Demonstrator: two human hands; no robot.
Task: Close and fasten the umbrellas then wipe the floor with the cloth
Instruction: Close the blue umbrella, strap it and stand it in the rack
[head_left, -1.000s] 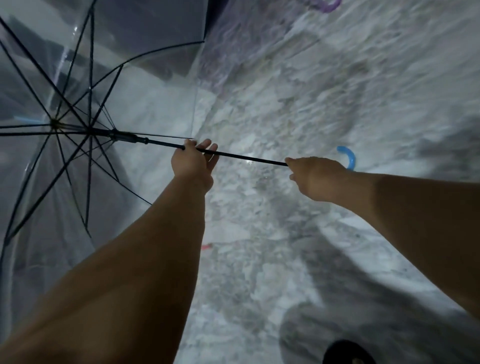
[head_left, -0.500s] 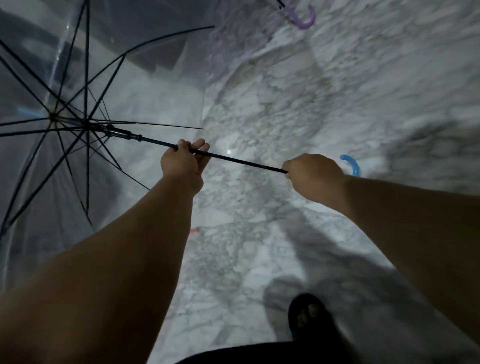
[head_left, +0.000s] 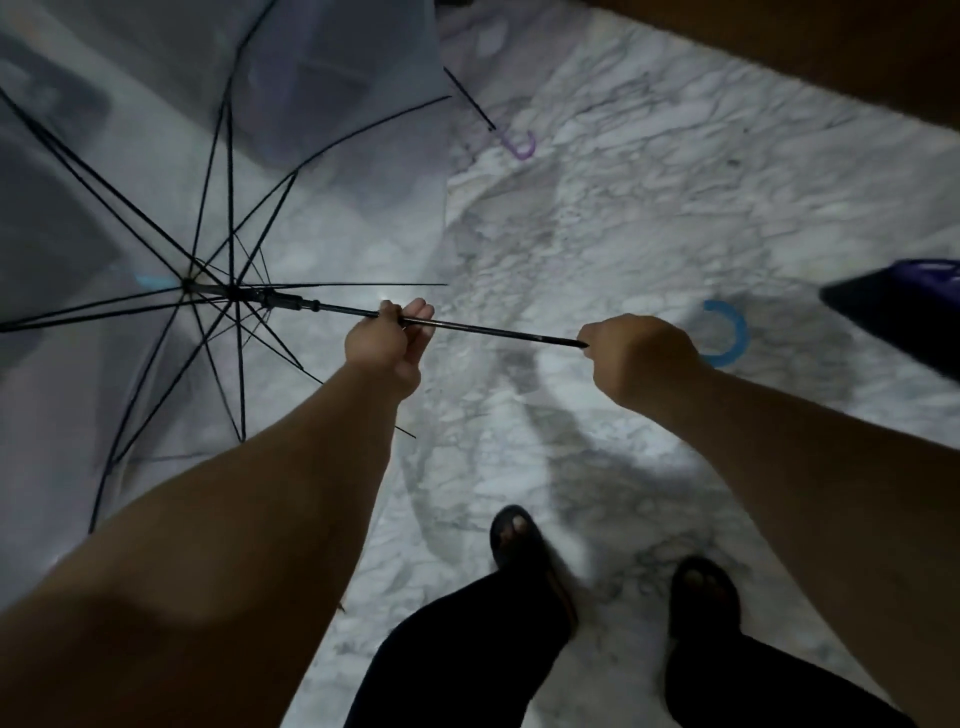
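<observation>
Marble floor, white with grey veining, fills centre and right of frame, dimly lit.

Clear umbrella takes the whole left half: canopy fully open, transparent, black ribs fanning out from a hub at mid-left. Its thin black shaft runs from the hub rightward, roughly level, sloping slightly down toward centre-right. Runner sits on the shaft just right of the hub, well left of the left hand.

Both bare forearms come in from the lower corners and converge mid-frame.

Left hand, centre: fingers curled round the shaft from below, fingertips showing over the top, loosely wrapped rather than a tight fist.

Right hand, centre-right: closed fist on the handle end of the same umbrella. Blue hook handle curves out past the fist on its right side; where shaft meets handle is hidden inside the fist.

Lower centre: legs in dark trousers, two feet in dark open-toe sandals on the marble, blurred.

Second umbrella, upper centre: also clear, canopy overlapping behind the first one, its black shaft angling down-right to a purple hook handle on or just above the floor; can't tell which.

Right edge, mid-height: dark object with a purple-blue top face, cropped by the frame, can't identify.

Brown band across the upper right corner bordering the marble.
</observation>
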